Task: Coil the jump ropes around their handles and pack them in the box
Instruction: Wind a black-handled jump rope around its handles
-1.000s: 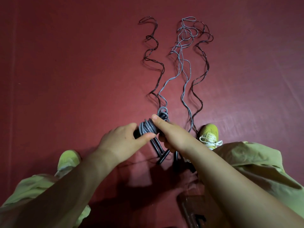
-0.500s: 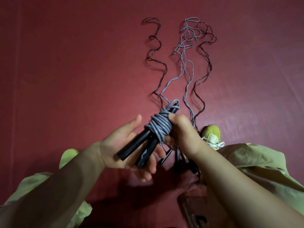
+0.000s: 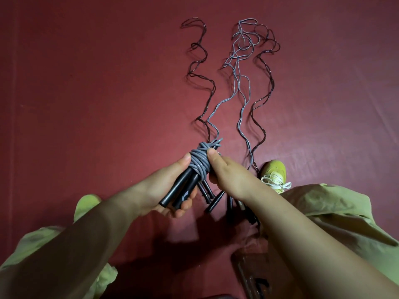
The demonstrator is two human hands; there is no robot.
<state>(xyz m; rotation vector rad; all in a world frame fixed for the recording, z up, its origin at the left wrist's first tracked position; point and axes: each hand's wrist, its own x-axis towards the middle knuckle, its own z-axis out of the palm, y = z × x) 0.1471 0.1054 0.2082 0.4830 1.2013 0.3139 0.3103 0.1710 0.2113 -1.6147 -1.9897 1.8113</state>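
Note:
A grey jump rope (image 3: pixel 199 160) is wound in a tight coil around its two black handles (image 3: pixel 179 189), held above the red floor. My left hand (image 3: pixel 166 190) grips the handles from below, thumb against the coil. My right hand (image 3: pixel 228 173) pinches the coil's right side, thumb on the grey turns. More jump ropes lie stretched out on the floor ahead: grey ropes (image 3: pixel 239 83) in the middle and dark ropes (image 3: pixel 203 83) on either side. Their black handles (image 3: pixel 213 201) lie on the floor under my right hand. The box is hard to make out.
My two yellow-green shoes (image 3: pixel 275 173) and green trouser legs (image 3: pixel 323 212) flank the handles. A clear plastic item (image 3: pixel 250 275) with a dark part lies at the bottom edge beneath my right forearm. The red floor (image 3: pixel 86 104) stretches wide to the left.
The coiled bundle has tipped from lying flat between my hands to handles-down in my left palm. My left hand has closed round the handles; my right thumb now presses the coil.

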